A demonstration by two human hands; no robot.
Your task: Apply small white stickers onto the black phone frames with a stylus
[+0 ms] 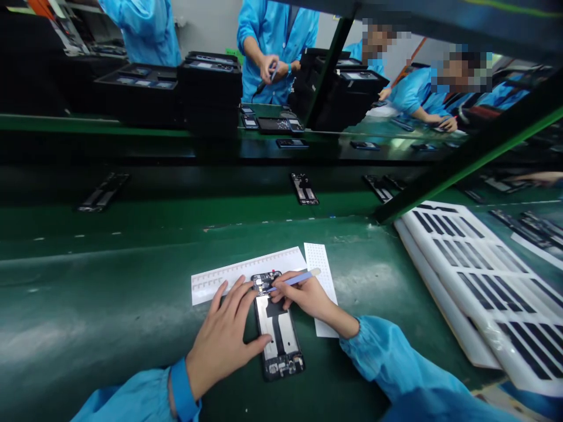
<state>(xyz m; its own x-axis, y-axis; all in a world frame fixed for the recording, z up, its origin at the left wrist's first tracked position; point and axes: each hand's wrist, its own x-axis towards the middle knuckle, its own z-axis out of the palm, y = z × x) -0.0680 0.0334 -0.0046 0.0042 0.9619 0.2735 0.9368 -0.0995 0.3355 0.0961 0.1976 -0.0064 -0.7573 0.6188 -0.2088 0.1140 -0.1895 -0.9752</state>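
Observation:
An opened smartphone (pixel 278 328) lies face down on the green bench, its circuit board at the top and silvery middle exposed. My left hand (pixel 226 337) rests along its left side with fingers spread, the thumb touching the phone's left edge and fingertips near the board. In my right hand (pixel 303 296) a slim lavender pen-like tool (pixel 294 281) with a pale end is pinched, its tip pointing at the board. Behind the phone lies a white sticker sheet (pixel 246 271) with rows of small marks. A second dotted white sheet (pixel 317 264) lies partly under my right wrist.
White trays (pixel 484 275) with black strips stand at the right, beside a slanted green post (pixel 466 152). Beyond the bench edge, opened phones (pixel 304 189) lie on a dark green strip. Black stacked trays (pixel 210 88) and co-workers in blue smocks (pixel 277 35) are across.

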